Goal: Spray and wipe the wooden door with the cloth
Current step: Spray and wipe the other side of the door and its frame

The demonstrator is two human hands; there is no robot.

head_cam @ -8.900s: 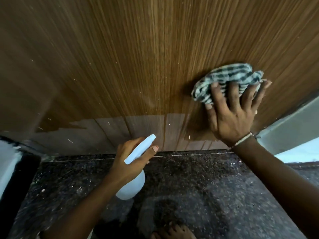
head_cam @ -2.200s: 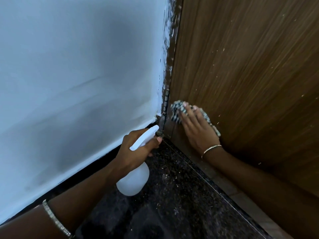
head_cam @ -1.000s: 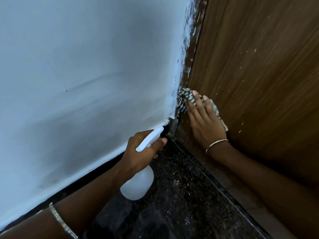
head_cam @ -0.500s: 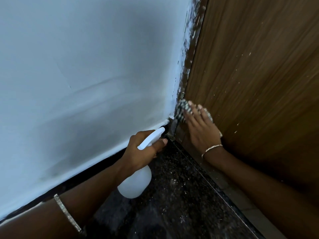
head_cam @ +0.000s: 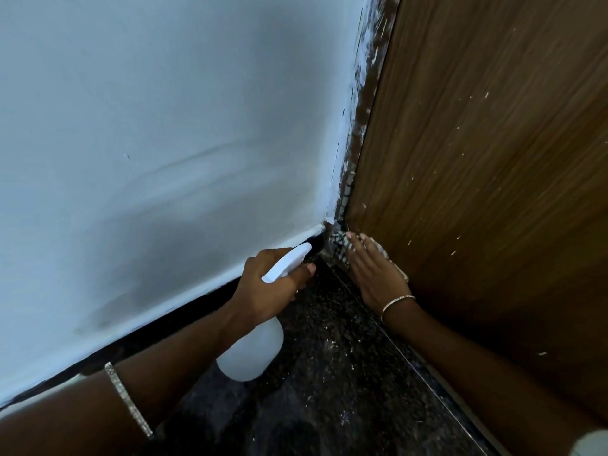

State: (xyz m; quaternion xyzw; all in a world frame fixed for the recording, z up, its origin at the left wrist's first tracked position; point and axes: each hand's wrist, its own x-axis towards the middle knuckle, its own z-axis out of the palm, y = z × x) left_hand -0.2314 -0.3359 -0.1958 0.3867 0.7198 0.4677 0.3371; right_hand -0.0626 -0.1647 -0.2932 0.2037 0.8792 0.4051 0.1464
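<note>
Left of the wooden door, I see the left hand with its fingers curled round the neck of the white spray bottle, held above the dark speckled floor. At the door's bottom left corner, the right hand lies with straight fingers on the checked cloth, pressing it against the wood.
</note>
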